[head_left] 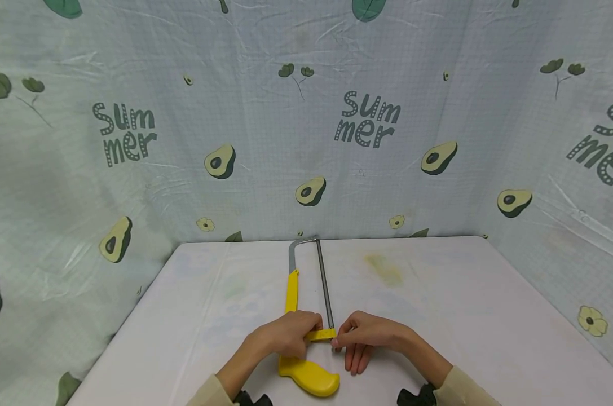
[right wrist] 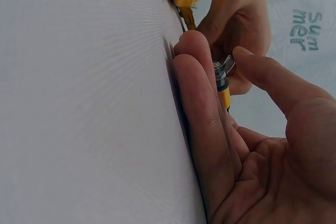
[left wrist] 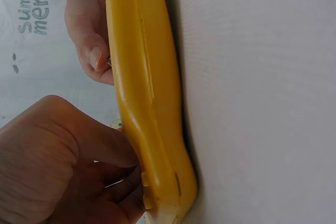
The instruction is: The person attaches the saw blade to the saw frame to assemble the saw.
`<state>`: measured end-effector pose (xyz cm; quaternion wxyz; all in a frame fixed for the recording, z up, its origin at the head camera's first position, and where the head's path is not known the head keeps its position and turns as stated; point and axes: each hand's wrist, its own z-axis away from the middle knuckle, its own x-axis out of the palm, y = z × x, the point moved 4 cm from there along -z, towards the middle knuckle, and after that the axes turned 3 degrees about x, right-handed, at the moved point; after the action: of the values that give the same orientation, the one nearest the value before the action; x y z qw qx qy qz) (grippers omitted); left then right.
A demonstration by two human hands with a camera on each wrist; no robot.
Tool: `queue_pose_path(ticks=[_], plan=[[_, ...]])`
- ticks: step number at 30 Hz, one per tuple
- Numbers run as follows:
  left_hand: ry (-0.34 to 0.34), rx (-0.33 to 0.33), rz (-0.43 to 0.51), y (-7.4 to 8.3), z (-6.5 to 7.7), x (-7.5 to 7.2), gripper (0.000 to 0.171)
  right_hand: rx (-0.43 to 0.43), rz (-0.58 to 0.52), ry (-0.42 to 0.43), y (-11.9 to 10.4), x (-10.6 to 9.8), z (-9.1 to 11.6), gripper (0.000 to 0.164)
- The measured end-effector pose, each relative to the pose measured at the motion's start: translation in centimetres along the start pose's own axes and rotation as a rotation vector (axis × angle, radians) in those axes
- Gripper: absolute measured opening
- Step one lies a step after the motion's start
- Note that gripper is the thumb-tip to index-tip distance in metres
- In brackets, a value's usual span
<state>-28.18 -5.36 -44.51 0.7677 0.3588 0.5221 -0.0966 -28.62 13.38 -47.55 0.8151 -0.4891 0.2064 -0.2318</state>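
The left hand has its grip clamped on the yellow frame of a hacksaw, just ahead of the handle. The right hand's grip is closed too — thumb and finger together on a small metal wing nut at the near end of the yellow crosspiece. The other fingers of that hand reach down beside the white worktop.

The hacksaw lies on the worktop, in front of the person, handle nearest. Its blade runs from the crosspiece to the grey bend of the frame, which shows against the worktop's far edge in the head view. To the right of the blade, a yellowish smudge marks the surface.

Beige sleeves cover both forearms, with black devices at the wrists. Beyond stands a pale sheet — printed with avocados, flowers and the word "summer".
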Motion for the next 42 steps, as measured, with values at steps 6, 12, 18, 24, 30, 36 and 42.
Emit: queue_pose_path(ticks=[6,12,18,24,30,36,42], plan=[[-0.001,-0.003,0.002,-0.03,0.00,-0.05,0.036,-0.006,-0.004,-0.016,-0.03,-0.02,-0.02,0.035],[-0.001,-0.014,0.004,-0.10,-0.07,-0.05,0.036,-0.013,-0.012,-0.020,0.04,-0.06,-0.16,0.033],[0.001,-0.009,0.000,-0.06,0.03,-0.10,0.036,-0.012,-0.011,-0.025,0.14,-0.24,-0.21,0.033],[0.004,-0.012,0.007,0.02,0.05,-0.11,0.036,-0.015,-0.017,-0.033,0.21,-0.29,-0.14,0.033],[0.006,-0.018,0.005,-0.03,-0.13,0.01,0.037,-0.010,-0.015,-0.027,0.17,-0.26,0.01,0.033],[0.008,-0.026,0.012,-0.01,-0.14,0.09,0.038,-0.013,-0.018,-0.031,0.01,-0.16,0.10,0.031],[0.011,-0.022,0.007,0.06,-0.15,0.12,0.038,-0.012,-0.020,-0.033,0.05,-0.17,0.14,0.031]])
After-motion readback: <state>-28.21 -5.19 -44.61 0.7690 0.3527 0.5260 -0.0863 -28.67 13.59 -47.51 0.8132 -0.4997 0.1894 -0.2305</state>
